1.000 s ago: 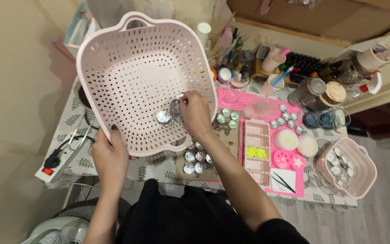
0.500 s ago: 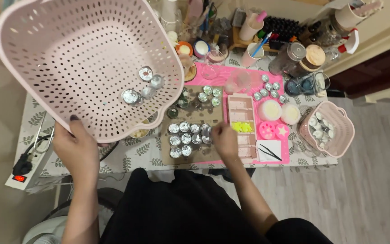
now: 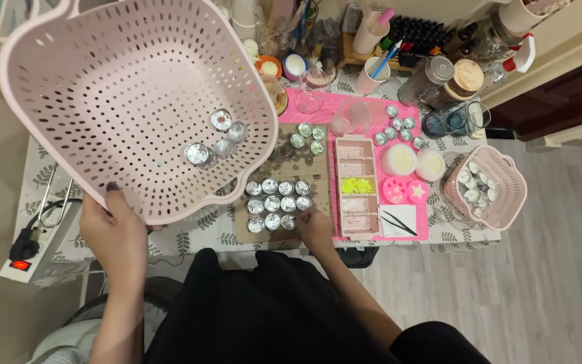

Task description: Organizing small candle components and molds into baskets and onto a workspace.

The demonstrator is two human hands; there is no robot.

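Observation:
My left hand (image 3: 110, 226) grips the near rim of a large pink perforated basket (image 3: 95, 81), held tilted above the table's left side. Several small silver tealight cups (image 3: 213, 141) lie inside it near the right wall. My right hand (image 3: 314, 226) rests at the near right corner of a grid of silver tealight cups (image 3: 277, 203) set in rows on a brown cardboard sheet (image 3: 304, 165). Its fingertips touch the nearest cup in the row; whether the fingers hold it I cannot tell.
A pink mat (image 3: 372, 108) carries a pink compartment tray (image 3: 357, 185), round white discs (image 3: 399, 160), tweezers (image 3: 393, 222) and loose cups. A small pink basket (image 3: 500, 195) of cups stands at the right edge. Jars and bottles (image 3: 439, 67) crowd the back. A power strip (image 3: 25, 253) lies left.
My right hand left the basket and came down to the cup rows on the cardboard. The basket rose and tilted further left, and the cups slid inside it.

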